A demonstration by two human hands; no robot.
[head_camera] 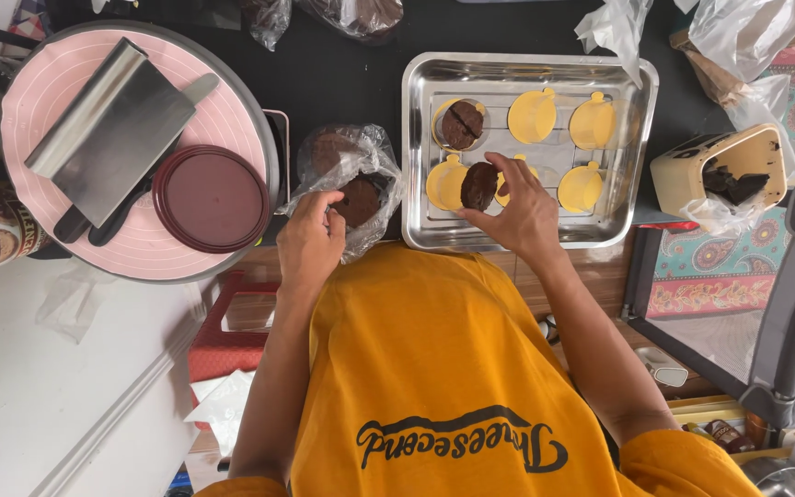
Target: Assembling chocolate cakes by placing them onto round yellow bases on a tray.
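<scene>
Right hand (524, 213) gripping a chocolate cake round (478, 185) over the steel tray (420, 152); left hand (310, 241) pinching the plastic bag (372, 152) of rounds.

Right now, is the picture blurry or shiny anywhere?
Head view: mostly sharp and evenly lit; the steel tray rim gleams, the plastic bag by the left hand shows glare, and the right hand casts only a soft shadow.

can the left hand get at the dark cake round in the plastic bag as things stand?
Probably yes: the left hand is already at the plastic bag, fingers on its open edge beside the dark cake round, nothing between.
</scene>
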